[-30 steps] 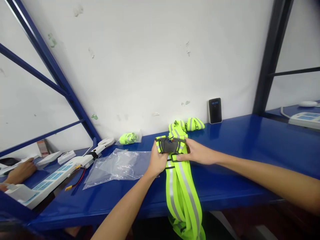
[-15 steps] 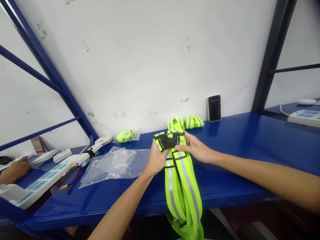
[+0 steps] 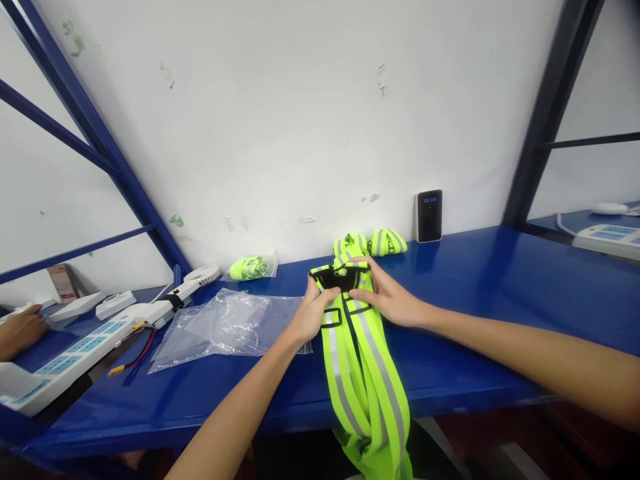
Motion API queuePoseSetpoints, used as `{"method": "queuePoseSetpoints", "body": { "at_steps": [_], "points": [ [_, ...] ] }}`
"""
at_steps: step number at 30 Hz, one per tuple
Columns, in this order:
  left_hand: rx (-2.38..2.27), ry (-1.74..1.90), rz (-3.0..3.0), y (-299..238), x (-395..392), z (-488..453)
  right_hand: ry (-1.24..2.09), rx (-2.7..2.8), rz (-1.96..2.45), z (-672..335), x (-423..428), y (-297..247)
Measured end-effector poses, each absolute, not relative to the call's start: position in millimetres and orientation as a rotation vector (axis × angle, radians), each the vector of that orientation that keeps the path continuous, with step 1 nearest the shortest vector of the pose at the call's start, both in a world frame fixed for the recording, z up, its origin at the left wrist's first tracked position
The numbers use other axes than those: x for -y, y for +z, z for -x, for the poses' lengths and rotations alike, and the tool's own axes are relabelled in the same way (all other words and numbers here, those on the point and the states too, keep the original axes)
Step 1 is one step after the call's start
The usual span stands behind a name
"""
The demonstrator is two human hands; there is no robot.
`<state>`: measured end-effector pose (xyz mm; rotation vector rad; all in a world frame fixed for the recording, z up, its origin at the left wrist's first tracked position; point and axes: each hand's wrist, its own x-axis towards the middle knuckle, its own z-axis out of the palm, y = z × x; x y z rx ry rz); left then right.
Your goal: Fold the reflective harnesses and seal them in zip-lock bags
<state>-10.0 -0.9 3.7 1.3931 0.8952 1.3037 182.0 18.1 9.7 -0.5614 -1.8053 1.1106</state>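
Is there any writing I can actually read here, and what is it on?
Black device: blue digits on its screen, too small to read.
Power strip: blue labels, too blurred to read.
Box: print, too blurred to read.
Nothing else is legible.

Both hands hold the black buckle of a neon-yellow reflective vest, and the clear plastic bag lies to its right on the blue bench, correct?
No: the clear plastic bag lies on the blue bench to the left of the neon-yellow reflective vest, not its right, in the head view. The left hand and right hand do hold the black buckle.
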Motion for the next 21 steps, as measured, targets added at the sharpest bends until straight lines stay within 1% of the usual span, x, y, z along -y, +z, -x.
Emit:
{"method": "queuePoseSetpoints", "body": {
  "at_steps": [3, 6, 12, 16, 21],
  "points": [
    [-0.821, 1.317, -1.255, 1.8, -2.8, 7.4, 1.158, 1.768, 0.545, -178.0, -20.6, 9.9],
    [-0.758, 1.338, -1.267, 4.2, -3.7, 4.8, 1.151, 1.729, 0.529, -176.2, -27.5, 11.1],
    [-0.712, 1.352, -1.503, 5.2, -5.0, 4.7, 0.932, 1.817, 0.563, -181.3, -28.6, 8.6],
    [-0.763, 1.4, -1.503, 4.1, -6.4, 6.6, 0.775, 1.842, 0.585, -177.6, -18.3, 5.7],
    [-0.88, 1.437, -1.504, 5.4, -7.3, 1.2, 0.764, 1.758, 0.558, -166.9, -11.7, 3.7]
  ]
}}
